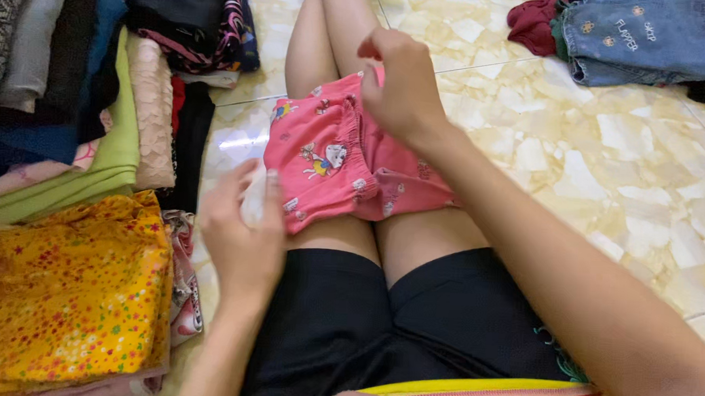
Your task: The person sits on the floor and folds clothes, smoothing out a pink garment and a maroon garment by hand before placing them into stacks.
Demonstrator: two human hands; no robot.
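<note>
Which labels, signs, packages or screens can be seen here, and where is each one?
No packages, signs or screens.
Jeans: top right on the floor, blue denim with pale embroidered lettering and small flowers.
Pink shorts: on the lap, between left hand and right hand, with cartoon prints.

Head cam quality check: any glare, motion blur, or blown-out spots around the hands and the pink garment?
Head view: even, soft light, faint shadows; glare patch on the glossy marble floor beside the left hand; right hand slightly soft; pink shorts print reads clearly.
</note>
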